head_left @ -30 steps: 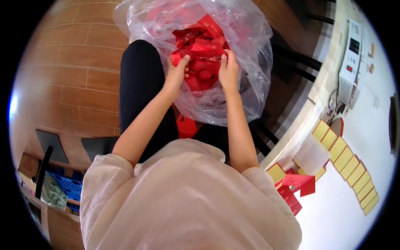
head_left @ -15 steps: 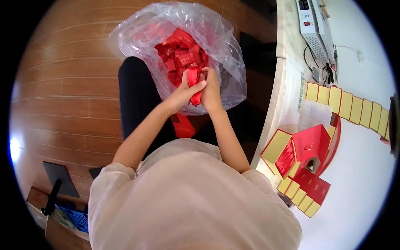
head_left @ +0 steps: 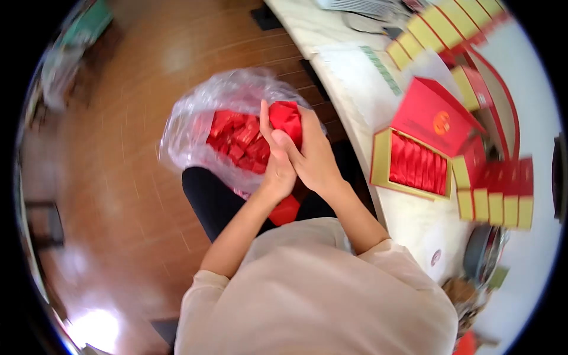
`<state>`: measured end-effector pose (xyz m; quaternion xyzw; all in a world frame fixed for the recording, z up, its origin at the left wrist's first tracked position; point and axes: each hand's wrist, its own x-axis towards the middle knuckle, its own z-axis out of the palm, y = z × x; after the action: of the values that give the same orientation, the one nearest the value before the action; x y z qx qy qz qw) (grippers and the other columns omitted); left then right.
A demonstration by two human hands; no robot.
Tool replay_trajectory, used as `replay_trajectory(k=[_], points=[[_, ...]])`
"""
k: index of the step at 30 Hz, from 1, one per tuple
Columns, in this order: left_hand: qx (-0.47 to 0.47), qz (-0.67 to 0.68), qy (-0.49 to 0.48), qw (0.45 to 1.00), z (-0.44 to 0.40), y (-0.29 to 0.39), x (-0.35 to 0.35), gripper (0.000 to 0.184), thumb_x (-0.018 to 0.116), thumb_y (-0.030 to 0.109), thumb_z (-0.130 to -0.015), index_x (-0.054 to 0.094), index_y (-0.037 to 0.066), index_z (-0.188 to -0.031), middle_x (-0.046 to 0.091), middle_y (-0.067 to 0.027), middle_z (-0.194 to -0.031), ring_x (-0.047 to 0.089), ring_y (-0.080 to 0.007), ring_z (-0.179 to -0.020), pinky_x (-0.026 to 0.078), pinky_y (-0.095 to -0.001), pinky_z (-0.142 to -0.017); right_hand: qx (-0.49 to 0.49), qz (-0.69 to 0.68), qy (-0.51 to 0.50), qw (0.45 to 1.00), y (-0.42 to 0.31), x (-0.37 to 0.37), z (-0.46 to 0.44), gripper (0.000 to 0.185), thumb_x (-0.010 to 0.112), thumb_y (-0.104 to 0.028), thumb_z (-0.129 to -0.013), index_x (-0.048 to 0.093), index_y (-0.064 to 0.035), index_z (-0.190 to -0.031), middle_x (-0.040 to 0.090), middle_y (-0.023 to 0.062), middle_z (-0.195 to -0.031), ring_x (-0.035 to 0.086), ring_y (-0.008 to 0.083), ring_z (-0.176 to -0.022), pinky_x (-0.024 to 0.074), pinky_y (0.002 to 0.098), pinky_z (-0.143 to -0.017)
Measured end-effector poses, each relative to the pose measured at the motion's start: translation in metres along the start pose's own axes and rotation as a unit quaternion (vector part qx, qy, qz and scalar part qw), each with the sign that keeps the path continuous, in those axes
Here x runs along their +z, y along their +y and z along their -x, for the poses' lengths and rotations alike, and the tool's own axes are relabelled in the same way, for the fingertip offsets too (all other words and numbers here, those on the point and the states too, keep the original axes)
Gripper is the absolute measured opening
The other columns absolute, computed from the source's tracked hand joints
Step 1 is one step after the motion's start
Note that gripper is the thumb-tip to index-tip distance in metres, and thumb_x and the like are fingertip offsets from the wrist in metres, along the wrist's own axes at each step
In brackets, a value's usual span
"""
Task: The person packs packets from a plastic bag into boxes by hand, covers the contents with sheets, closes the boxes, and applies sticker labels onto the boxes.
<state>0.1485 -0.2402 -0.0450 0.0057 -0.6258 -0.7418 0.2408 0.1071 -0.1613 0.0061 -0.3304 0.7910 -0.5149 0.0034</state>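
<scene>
On a clock face with twelve at the top of the view, the bench point(head_left: 408, 228) is filling the side from one to four o'clock. The clear plastic bag point(head_left: 181, 133) is lying toward eleven o'clock, near the knees, and its mouth is opening around loose red packets point(head_left: 239, 142). At three o'clock, on the bench, the open gift box point(head_left: 381, 161) is holding a row of red packets, with their narrow long axes running roughly from twelve to six.

The left hand point(head_left: 318, 155) and the right hand point(head_left: 280, 170) are coming together just above the centre, pressing from both sides on a wrapped red bundle point(head_left: 286, 120). This bundle is sitting in front of the body at twelve o'clock, beside the bag's mouth in the view. Its visible longer side is running about from eleven to five o'clock, and its creased end is facing up toward the head; the lower part is hiding behind the fingers, so I cannot tell its full length or the number of packets.

The bundle is seeming light, with a soft, perhaps slippery wrapper that creases easily. Its broad sides are offering the safer hold, with flat and gentle fingers.
</scene>
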Motion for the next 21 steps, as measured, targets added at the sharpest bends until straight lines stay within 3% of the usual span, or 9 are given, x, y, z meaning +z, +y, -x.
replay_trajectory(k=[1,3,7,8,10,11,12,16,21], points=[[0.011,0.012,-0.050,0.999,-0.003,0.004,0.014,0.104,0.018,0.080,-0.082,-0.016,0.006,-0.147,0.023,-0.0208,-0.146,0.029,-0.0313,-0.135,0.022,-0.0395,-0.111,0.004,0.011,0.029,1.000,-0.003,-0.018,0.001,0.053,0.063,-0.030,-0.088,0.044,0.0030,-0.125,0.056,0.0232,-0.111,0.056,0.0395,-0.102,0.0441,0.0408,-0.090],[0.058,-0.004,-0.147,0.987,-0.010,0.022,0.044,0.111,0.014,0.082,-0.079,-0.023,-0.001,-0.143,-0.001,-0.0231,-0.152,0.015,-0.0335,-0.140,0.014,-0.0418,-0.113,0.040,0.024,0.096,0.994,-0.007,-0.055,0.007,0.053,0.065,-0.026,-0.086,0.044,0.0024,-0.124,0.058,0.0228,-0.110,0.058,0.0381,-0.102,0.0467,0.0409,-0.087],[0.066,0.013,-0.298,0.952,-0.020,0.040,0.108,0.115,0.019,0.083,-0.078,-0.025,-0.003,-0.142,-0.017,-0.0230,-0.151,-0.005,-0.0343,-0.143,0.002,-0.0450,-0.115,0.057,0.034,0.249,0.966,-0.009,-0.132,0.040,0.060,0.070,-0.019,-0.084,0.037,-0.0004,-0.131,0.056,0.0253,-0.117,0.061,0.0387,-0.101,0.0494,0.0401,-0.084],[0.084,0.062,-0.321,0.941,-0.020,0.034,0.127,0.110,0.027,0.077,-0.085,-0.017,-0.004,-0.144,-0.005,-0.0249,-0.152,0.006,-0.0354,-0.142,0.009,-0.0452,-0.114,0.011,0.101,0.307,0.946,0.000,-0.153,0.049,0.064,0.070,-0.020,-0.084,0.035,-0.0004,-0.134,0.057,0.0249,-0.114,0.063,0.0374,-0.100,0.0500,0.0384,-0.082],[0.112,-0.013,-0.404,0.908,-0.036,0.033,0.146,0.099,0.038,0.065,-0.090,-0.004,-0.005,-0.146,0.011,-0.0251,-0.149,0.022,-0.0345,-0.137,0.018,-0.0446,-0.112,0.015,0.144,0.390,0.909,0.015,-0.199,0.063,0.067,0.071,-0.022,-0.084,0.033,-0.0010,-0.135,0.060,0.0237,-0.109,0.064,0.0345,-0.098,0.0501,0.0369,-0.082],[0.138,-0.028,-0.391,0.909,-0.039,0.026,0.159,0.085,0.049,0.049,-0.093,0.008,-0.004,-0.146,0.022,-0.0229,-0.145,0.033,-0.0323,-0.129,0.025,-0.0435,-0.108,0.039,0.186,0.412,0.891,0.014,-0.224,0.075,0.065,0.070,-0.021,-0.085,0.034,-0.0009,-0.135,0.062,0.0225,-0.107,0.065,0.0334,-0.097,0.0502,0.0365,-0.082],[0.134,-0.027,-0.398,0.907,-0.044,0.023,0.170,0.073,0.055,0.036,-0.093,0.020,-0.003,-0.144,0.026,-0.0217,-0.144,0.034,-0.0330,-0.128,0.026,-0.0423,-0.108,0.064,0.225,0.429,0.872,0.012,-0.247,0.085,0.064,0.070,-0.021,-0.085,0.035,-0.0007,-0.135,0.063,0.0213,-0.104,0.065,0.0323,-0.096,0.0503,0.0361,-0.081],[0.218,-0.170,-0.467,0.840,-0.065,0.028,0.227,0.040,0.052,0.021,-0.094,0.046,0.003,-0.130,0.044,-0.0160,-0.132,0.036,-0.0309,-0.129,0.026,-0.0400,-0.109,0.128,0.344,0.428,0.826,0.036,-0.311,0.117,0.047,0.066,-0.020,-0.087,0.047,-0.0026,-0.126,0.065,0.0202,-0.101,0.064,0.0329,-0.091,0.0508,0.0371,-0.077],[0.257,-0.175,-0.527,0.791,-0.067,-0.011,0.306,0.025,0.049,0.013,-0.092,0.055,0.002,-0.114,0.051,-0.0152,-0.120,0.045,-0.0324,-0.117,0.036,-0.0406,-0.100,0.129,0.446,0.368,0.806,0.073,-0.334,0.119,0.045,0.066,-0.017,-0.085,0.048,-0.0069,-0.125,0.061,0.0137,-0.112,0.063,0.0342,-0.092,0.0518,0.0391,-0.072]])
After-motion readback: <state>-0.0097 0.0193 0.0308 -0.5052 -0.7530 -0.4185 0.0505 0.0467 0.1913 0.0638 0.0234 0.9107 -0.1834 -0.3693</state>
